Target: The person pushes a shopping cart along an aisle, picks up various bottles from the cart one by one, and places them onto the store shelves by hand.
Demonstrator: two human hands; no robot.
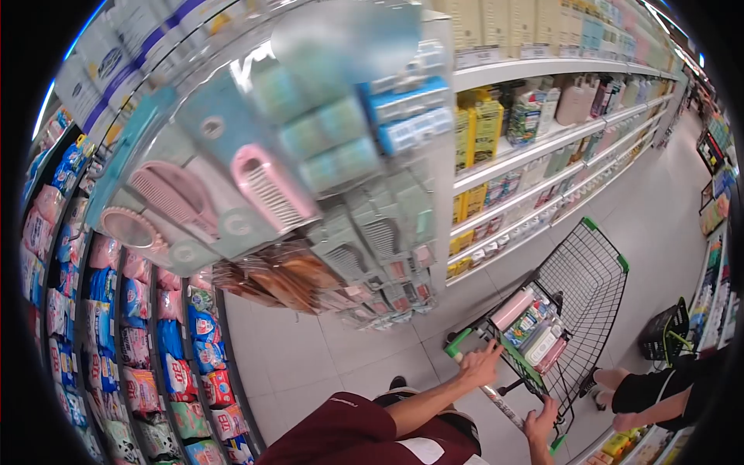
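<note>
Left hand (480, 366), right hand (540, 420) apart at the cart (590, 306) handle (504, 406)

Left's got a finger out; can't tell if either's gripping. Pale tiled floor (310, 353), cart's near right: black wire, green corners (623, 263), packages (535, 325) at its near end. Combs (174, 198) hang left, white shelves (558, 70) run far right.

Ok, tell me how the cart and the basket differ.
The cart is large, the basket much smaller. The cart is see-through wire; the basket looks darker and denser. The cart is by the camera wearer, the basket by another person. Both are black with green parts.
</note>
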